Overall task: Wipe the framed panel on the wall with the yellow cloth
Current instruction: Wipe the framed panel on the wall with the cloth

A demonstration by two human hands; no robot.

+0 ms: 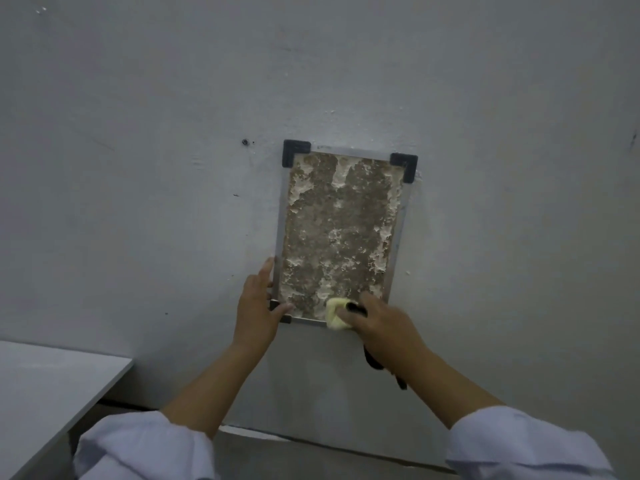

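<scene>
A framed panel hangs on the grey wall, with a thin metal frame, black brackets at its two top corners and a brown surface blotched with white crust. My right hand grips a bunched yellow cloth and presses it on the panel's bottom edge, right of centre. A black strap or handle hangs below that hand. My left hand lies flat against the frame's lower left corner, fingers spread, thumb on the panel face.
A white tabletop juts in at the lower left, its corner close to my left forearm. A small dark hole marks the wall left of the panel's top. The wall meets the grey floor below my arms.
</scene>
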